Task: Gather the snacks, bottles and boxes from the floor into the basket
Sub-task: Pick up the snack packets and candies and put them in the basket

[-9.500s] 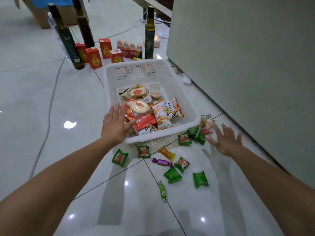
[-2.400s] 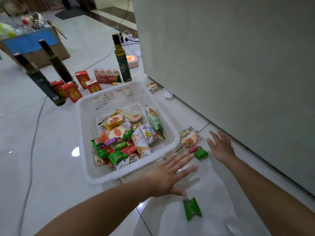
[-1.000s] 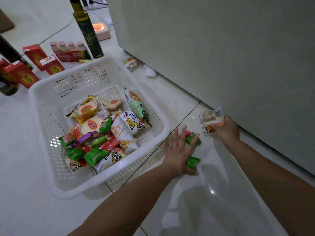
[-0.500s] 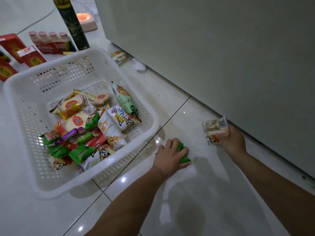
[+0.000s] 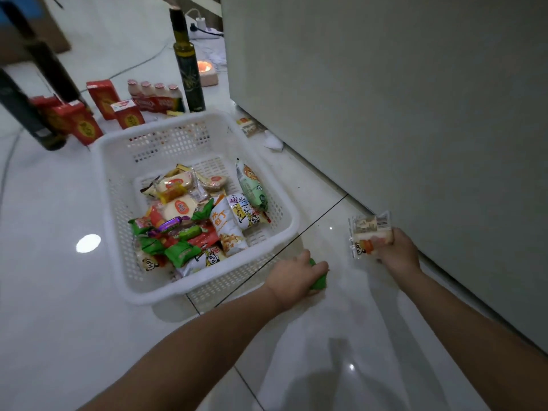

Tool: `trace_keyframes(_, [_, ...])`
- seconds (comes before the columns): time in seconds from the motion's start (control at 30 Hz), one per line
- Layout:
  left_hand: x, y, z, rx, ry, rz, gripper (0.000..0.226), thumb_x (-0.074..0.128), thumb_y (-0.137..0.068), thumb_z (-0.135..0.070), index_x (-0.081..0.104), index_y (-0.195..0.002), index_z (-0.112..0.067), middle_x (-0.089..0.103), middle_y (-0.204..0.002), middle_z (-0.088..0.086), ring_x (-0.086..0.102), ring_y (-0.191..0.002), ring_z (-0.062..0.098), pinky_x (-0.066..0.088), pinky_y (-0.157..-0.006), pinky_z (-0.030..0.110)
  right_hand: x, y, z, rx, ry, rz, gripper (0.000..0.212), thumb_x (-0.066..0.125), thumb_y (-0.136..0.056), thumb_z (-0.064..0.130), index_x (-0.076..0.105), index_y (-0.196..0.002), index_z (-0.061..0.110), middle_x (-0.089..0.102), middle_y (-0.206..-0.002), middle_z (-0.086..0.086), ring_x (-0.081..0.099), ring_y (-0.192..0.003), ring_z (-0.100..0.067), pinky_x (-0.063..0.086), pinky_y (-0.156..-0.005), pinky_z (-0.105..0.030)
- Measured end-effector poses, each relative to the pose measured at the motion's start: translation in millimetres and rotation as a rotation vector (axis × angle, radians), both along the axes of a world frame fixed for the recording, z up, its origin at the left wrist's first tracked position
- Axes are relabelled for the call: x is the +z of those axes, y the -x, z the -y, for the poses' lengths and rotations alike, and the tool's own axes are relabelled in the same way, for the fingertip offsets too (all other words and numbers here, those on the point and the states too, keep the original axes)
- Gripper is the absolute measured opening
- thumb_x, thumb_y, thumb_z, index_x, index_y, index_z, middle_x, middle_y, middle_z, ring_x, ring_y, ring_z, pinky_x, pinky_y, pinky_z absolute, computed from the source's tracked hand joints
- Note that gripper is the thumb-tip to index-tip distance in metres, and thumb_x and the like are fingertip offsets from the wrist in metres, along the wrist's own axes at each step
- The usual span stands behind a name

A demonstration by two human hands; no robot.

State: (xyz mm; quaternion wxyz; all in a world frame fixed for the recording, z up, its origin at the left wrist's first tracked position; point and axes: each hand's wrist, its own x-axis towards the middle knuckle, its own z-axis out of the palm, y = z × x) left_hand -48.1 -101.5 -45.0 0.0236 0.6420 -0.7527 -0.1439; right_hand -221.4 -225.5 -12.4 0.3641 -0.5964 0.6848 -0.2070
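Observation:
A white plastic basket (image 5: 112, 185) sits on the tiled floor, holding several wrapped snacks (image 5: 201, 221). My left hand (image 5: 292, 277) is just off the basket's near right corner, curled round green snack packets (image 5: 320, 281) on the floor. My right hand (image 5: 396, 253) is close to the grey wall and grips a clear-wrapped snack pack (image 5: 369, 232) held above the floor. Beyond the basket stand red boxes (image 5: 86, 126), a pack of small drink bottles (image 5: 155, 96) and dark glass bottles (image 5: 188, 66).
A grey wall or cabinet side (image 5: 385, 114) runs along the right. A small snack packet (image 5: 247, 126) and a white scrap (image 5: 272, 142) lie by its foot behind the basket. A cable (image 5: 9, 155) runs over the floor at left. A cardboard box (image 5: 32, 40) stands far left.
My left hand reached the green packets beside the basket and closed its fingers round them. My right hand picked the clear-wrapped pack up off the floor and holds it.

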Motion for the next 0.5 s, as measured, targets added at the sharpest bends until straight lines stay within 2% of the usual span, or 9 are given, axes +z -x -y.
trace_keyframes(0.17, [24.4,-25.5,-28.4,0.170,-0.011,-0.059,0.046,0.053,-0.090,-0.048,0.044,-0.124,-0.019,0.049,-0.112,0.015,0.060,-0.091,0.035,0.051,-0.074,0.039,27.5,-34.0,-4.1,0.052,0.067,0.054,0.019,0.060,-0.086,0.015,0.058,-0.103,0.008,0.065,-0.106,-0.017,0.063,-0.094,-0.037,0.052,-0.084,-0.054])
trace_keyframes(0.37, [15.3,-20.0,-49.7,0.113,-0.026,-0.017,0.041,0.049,-0.093,-0.045,0.043,-0.124,-0.019,0.049,-0.114,0.017,0.059,-0.093,0.036,0.050,-0.073,0.041,28.4,-37.8,-24.1,0.137,0.087,0.075,0.009,0.058,-0.088,0.011,0.056,-0.096,0.014,0.061,-0.097,-0.007,0.062,-0.096,-0.035,0.051,-0.086,-0.054])
trace_keyframes(0.5, [2.4,-7.0,-33.2,0.146,-0.076,0.008,0.040,0.053,-0.091,-0.038,0.044,-0.125,-0.019,0.045,-0.116,0.017,0.060,-0.092,0.037,0.051,-0.069,0.041,13.7,-21.8,-21.4,0.111,0.064,0.043,0.020,0.058,-0.088,0.014,0.059,-0.108,0.011,0.064,-0.110,-0.012,0.061,-0.099,-0.033,0.051,-0.086,-0.055])
